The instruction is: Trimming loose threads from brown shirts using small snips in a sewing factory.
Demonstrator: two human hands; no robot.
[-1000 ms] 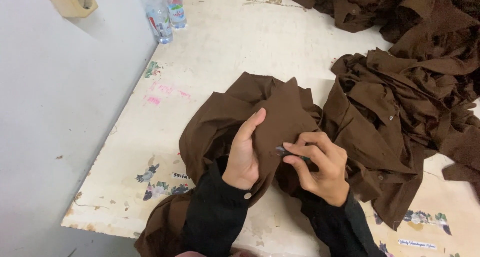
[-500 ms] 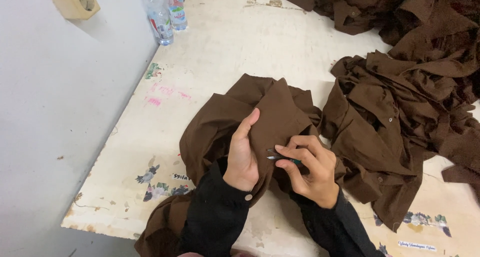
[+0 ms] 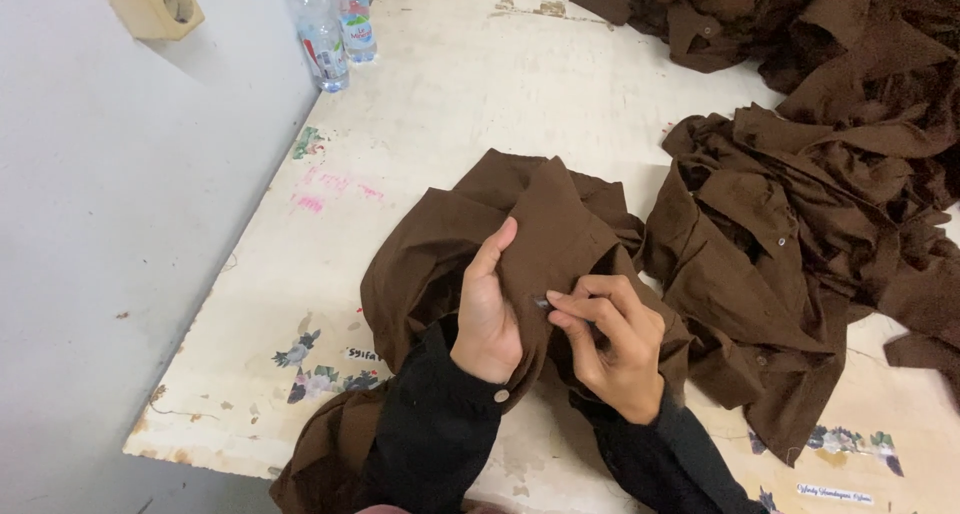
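Observation:
A brown shirt [image 3: 520,214] lies bunched on the worn white table [image 3: 450,104], draping over the near edge. My left hand [image 3: 490,309] presses on a fold of it, thumb up along the cloth. My right hand [image 3: 610,339] pinches a small dark metal tool [image 3: 543,302] against the same fold, fingertips almost touching the left palm. Both arms wear black sleeves.
A heap of brown shirts [image 3: 800,204] fills the right side and back of the table. Two plastic water bottles [image 3: 325,34] stand at the back left by the grey wall, which carries a beige power socket [image 3: 155,4]. Flower stickers [image 3: 320,369] mark the table's near edge.
My right hand has slid left along the fold toward the left hand, the small tool moving with it. The left hand stays put on the shirt.

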